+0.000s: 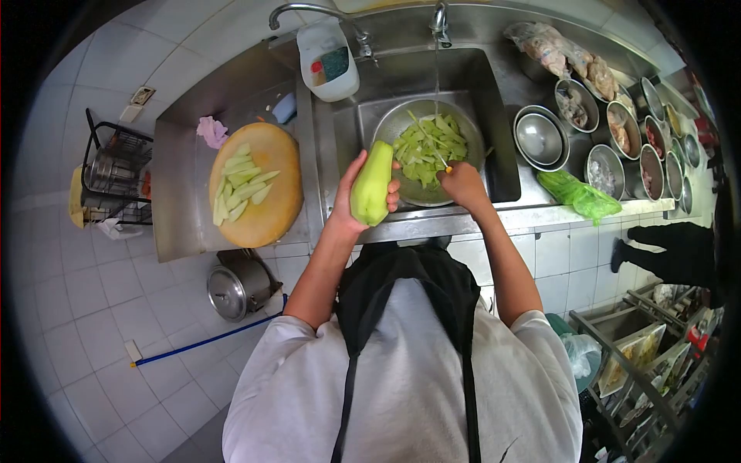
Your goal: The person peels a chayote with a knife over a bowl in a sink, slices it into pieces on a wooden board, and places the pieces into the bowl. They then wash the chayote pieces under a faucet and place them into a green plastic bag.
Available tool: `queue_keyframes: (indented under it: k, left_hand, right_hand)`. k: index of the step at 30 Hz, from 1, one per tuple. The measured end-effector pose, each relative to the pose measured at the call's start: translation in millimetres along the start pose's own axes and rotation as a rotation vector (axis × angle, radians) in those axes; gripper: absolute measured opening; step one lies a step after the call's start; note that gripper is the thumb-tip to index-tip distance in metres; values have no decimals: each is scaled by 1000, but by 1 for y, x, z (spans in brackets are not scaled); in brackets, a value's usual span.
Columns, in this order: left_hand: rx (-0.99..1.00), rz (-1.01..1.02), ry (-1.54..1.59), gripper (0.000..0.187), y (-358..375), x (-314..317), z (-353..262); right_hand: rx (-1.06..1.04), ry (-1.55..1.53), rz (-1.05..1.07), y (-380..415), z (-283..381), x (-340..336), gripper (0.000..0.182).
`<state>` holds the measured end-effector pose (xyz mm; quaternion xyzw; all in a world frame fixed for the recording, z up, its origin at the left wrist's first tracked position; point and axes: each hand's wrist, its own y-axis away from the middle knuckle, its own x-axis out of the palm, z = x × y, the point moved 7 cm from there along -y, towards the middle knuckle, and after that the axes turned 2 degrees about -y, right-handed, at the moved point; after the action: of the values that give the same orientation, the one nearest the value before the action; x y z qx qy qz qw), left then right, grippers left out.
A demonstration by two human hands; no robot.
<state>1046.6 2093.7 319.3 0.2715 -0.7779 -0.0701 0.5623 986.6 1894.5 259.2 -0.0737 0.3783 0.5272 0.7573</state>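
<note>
At the far left, a black wire rack holds metal containers beside the tiled wall. Farther right, a lidded steel pot stands on the tiled floor, near a long blue stick. On the steel worktop above lies a crumpled pink piece of material, just beside a thick round cutting board. Pale green cut wedges lie loosely piled on the board. Next comes a white plastic container with a dark green pad and something red in it.

The left hand has its grip closed around a smooth, light green elongated vegetable, the fingertips curling over its right side. The vegetable is held above the near rim of the steel sink, its wider end toward the person. In the sink, a wide metal bowl holds flat green pieces (a thin stream of water falls toward it from the curved tap).

The right hand, at the bowl's right side, has its grip closed on a slim tool with a yellow part showing.

Right of the sink sit nested steel bowls, then a bright green plastic bag. Beyond them are several steel bowls, some holding raw meat, and a person in dark clothing.
</note>
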Motion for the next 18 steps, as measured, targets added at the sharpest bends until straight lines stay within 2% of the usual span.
queue_keyframes:
  k: [4,7,10,13,14,17,18]
  left_hand:
    - [-3,62,186,67,-2,-13,4]
    - [51,-6,68,70,-7,-38,0]
    - [66,-295,72,70,-11,-61,6]
    - [86,-365,-3,71,-3,-54,8]
    - [55,-377,-9,64,1,-53,10]
    - [14,-247,-72,56,5,-65,14]
    - [9,-253,-95,53,10,-68,13]
  right_hand:
    - [-3,-52,-64,10,17,-18,39]
    - [45,-77,-51,-2,-7,0,41]
    - [163,-147,101,-13,-40,25,42]
    - [44,-129,-48,9,-1,-1,43]
    - [-23,-112,-101,15,9,-8,40]
    - [-73,-174,-162,23,24,-18,34]
    - [-203,-122,-242,10,9,-4,29]
